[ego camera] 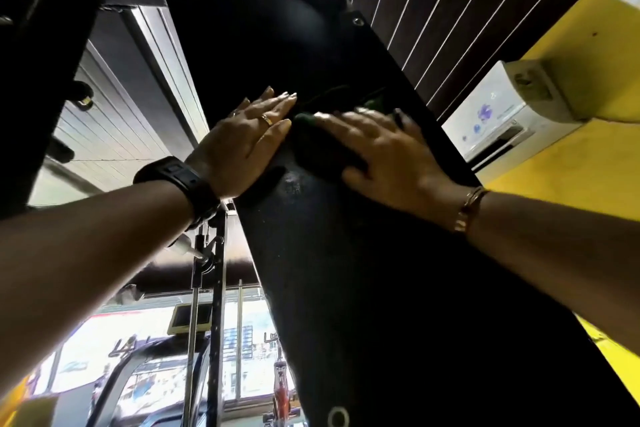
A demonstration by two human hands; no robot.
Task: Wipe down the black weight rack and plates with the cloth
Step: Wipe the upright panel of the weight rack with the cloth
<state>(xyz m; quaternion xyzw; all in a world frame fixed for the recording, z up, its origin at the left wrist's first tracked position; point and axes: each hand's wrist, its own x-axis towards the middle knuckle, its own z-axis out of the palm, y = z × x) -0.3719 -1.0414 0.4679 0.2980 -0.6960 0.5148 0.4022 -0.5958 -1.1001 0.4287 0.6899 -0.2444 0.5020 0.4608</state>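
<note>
The dark green cloth (320, 149) lies bunched on the tall black metal panel of the weight rack (263, 45), pressed under the spread fingers of the right grip (384, 152), with the released left grip (249, 139) flat just beside it and the panel's long axis running upward beyond both.

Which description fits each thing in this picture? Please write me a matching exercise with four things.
Things:
1 left hand
2 right hand
3 cloth
4 air conditioner

Descriptions:
A on the yellow wall
B flat on the black rack panel
C pressing the cloth
D dark green

Pairs: 1-B, 2-C, 3-D, 4-A
</note>
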